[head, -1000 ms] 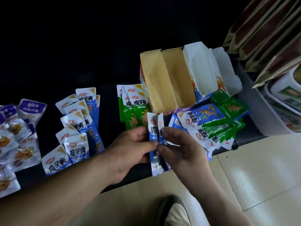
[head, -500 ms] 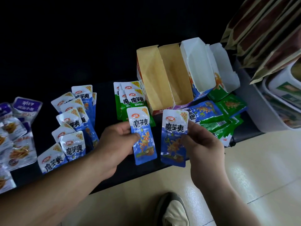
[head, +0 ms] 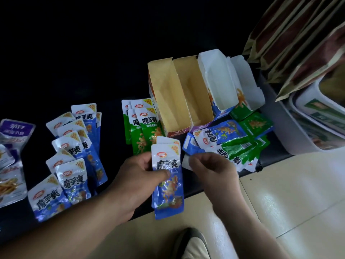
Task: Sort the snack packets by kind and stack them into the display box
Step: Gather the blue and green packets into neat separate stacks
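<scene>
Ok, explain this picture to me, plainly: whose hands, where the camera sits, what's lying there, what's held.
No machine here: the grips are a person's two bare hands, filmed by one camera worn on the head, looking down. The left hand holds two blue-and-silver foil snack packets, one behind the other. The right hand hovers curled beside them; whether it holds anything, I cannot tell. On the dark tabletop lie sorted rows of blue packets, a stack of green foil packets, an unsorted blue-and-green heap, and open cardboard display boxes that look empty.
</scene>
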`<move>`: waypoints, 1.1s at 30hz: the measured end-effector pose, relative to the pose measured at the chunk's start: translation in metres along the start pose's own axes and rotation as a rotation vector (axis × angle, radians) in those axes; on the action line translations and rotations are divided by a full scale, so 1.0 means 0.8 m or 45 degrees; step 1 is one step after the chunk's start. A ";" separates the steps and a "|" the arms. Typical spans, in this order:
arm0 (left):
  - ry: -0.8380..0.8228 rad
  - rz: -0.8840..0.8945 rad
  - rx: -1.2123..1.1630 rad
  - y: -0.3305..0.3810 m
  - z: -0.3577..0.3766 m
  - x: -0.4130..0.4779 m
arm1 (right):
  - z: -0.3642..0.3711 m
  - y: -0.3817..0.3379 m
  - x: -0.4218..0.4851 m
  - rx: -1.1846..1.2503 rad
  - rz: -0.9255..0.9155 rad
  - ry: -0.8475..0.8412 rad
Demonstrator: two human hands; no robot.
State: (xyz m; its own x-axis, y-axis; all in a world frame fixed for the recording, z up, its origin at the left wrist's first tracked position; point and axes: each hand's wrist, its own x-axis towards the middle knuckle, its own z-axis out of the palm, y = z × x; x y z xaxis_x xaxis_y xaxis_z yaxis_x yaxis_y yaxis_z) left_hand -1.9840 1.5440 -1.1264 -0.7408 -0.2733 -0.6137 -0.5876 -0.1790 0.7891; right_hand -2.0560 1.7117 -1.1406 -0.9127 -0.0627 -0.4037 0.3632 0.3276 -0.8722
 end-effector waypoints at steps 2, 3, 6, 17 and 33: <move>0.019 -0.016 -0.026 0.001 -0.002 0.003 | -0.022 0.009 0.033 -0.521 -0.317 0.202; 0.015 -0.020 -0.036 0.002 -0.002 0.004 | -0.032 0.011 0.051 -0.784 -0.523 0.263; -0.016 -0.029 -0.036 0.005 0.000 0.005 | -0.050 0.007 0.099 -1.274 -0.676 0.150; 0.020 0.012 -0.120 0.013 -0.001 0.009 | -0.076 -0.002 0.105 -1.275 -1.117 0.331; -0.013 0.121 -0.124 0.027 -0.036 -0.003 | 0.015 -0.044 -0.010 0.224 -0.020 -0.256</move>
State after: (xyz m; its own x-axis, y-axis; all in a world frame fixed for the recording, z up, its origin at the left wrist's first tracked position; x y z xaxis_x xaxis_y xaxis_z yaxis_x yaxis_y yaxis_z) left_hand -1.9853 1.5134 -1.1066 -0.7950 -0.2837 -0.5362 -0.4810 -0.2438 0.8421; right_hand -2.0595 1.6892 -1.1103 -0.8694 -0.2581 -0.4213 0.3925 0.1571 -0.9062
